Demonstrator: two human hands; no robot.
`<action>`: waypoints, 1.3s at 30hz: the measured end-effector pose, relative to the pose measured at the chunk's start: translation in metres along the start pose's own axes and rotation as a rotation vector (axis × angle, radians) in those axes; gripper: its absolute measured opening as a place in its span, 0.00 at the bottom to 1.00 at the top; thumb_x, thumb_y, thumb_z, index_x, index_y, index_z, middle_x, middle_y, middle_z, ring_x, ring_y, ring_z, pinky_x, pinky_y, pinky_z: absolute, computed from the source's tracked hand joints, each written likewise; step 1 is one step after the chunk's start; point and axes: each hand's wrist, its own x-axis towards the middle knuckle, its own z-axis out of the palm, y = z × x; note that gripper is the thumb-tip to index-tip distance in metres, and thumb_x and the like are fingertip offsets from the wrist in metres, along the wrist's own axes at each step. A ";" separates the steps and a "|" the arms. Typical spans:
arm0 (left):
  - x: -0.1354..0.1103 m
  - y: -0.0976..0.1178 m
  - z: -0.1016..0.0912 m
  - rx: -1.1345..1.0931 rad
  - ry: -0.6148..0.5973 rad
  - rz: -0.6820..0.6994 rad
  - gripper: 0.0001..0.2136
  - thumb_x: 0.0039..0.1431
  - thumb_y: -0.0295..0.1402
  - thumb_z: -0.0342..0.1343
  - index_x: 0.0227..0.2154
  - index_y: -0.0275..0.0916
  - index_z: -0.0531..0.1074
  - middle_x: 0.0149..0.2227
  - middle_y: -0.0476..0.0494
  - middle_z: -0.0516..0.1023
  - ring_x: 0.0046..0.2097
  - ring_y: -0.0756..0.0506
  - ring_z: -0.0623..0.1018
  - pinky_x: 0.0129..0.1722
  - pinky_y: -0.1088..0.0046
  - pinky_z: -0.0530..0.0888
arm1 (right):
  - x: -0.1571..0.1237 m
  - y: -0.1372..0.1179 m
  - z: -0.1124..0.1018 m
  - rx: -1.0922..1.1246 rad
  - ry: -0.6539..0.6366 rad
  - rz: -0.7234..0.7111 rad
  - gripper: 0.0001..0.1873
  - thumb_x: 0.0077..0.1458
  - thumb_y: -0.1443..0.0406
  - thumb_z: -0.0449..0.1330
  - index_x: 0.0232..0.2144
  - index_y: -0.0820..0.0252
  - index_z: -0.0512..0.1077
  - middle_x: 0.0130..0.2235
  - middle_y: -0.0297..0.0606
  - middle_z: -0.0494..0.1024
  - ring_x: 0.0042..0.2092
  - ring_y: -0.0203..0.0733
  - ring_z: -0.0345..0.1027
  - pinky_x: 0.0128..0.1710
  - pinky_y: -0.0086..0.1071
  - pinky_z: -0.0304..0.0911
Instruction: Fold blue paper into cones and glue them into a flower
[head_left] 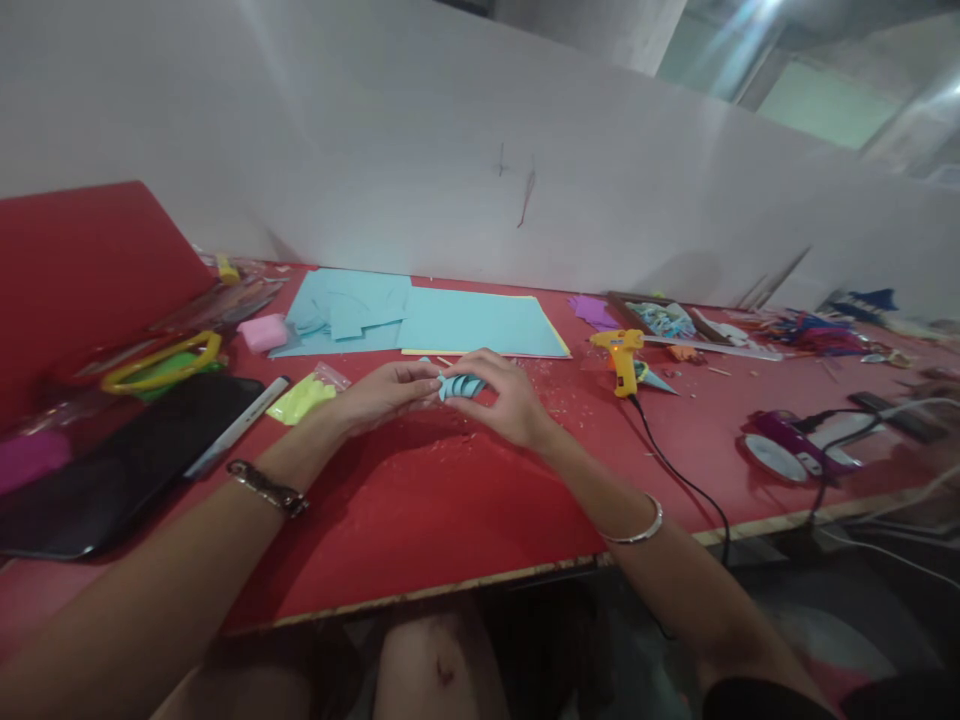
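Observation:
Between my two hands, above the red tabletop (450,510), is a small light-blue paper piece (460,386) with curved, layered strips. My left hand (390,393) pinches its left end between thumb and fingers. From the right, my right hand (511,398) curls around the piece, fingers over the top and thumb below. Behind the hands lie light-blue paper sheets (476,318), with cut blue scraps (349,318) on the left one. Off to the right, a yellow glue gun (621,360) stands with a small orange light showing.
At left are a black flat object (127,470), a marker (238,428), a bag of yellow-green pieces (304,398) and a pink block (262,333). Rightward lie the glue gun's cord (679,475), a tray of scraps (660,318), purple paper (592,312) and a purple device (799,445). A white partition (375,150) stands behind.

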 end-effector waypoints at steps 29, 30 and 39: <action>0.001 0.008 -0.012 0.867 0.497 0.201 0.18 0.50 0.47 0.48 0.35 0.37 0.68 0.34 0.44 0.72 0.35 0.47 0.70 0.38 0.68 0.68 | 0.002 0.004 -0.003 0.401 0.117 0.232 0.11 0.45 0.59 0.60 0.32 0.57 0.70 0.34 0.34 0.71 0.34 0.33 0.64 0.32 0.29 0.60; 0.001 0.005 -0.015 1.019 0.498 0.185 0.21 0.48 0.49 0.49 0.38 0.37 0.68 0.37 0.42 0.71 0.37 0.45 0.70 0.39 0.67 0.67 | 0.003 0.004 -0.003 0.502 0.143 0.277 0.11 0.45 0.58 0.61 0.33 0.56 0.70 0.32 0.33 0.71 0.32 0.32 0.63 0.31 0.28 0.60; 0.005 -0.003 -0.026 1.391 0.271 0.093 0.20 0.51 0.48 0.47 0.39 0.38 0.69 0.40 0.39 0.70 0.42 0.41 0.69 0.40 0.66 0.65 | 0.005 0.005 -0.009 1.051 0.305 0.456 0.20 0.41 0.50 0.60 0.35 0.52 0.66 0.31 0.32 0.68 0.30 0.30 0.62 0.27 0.26 0.63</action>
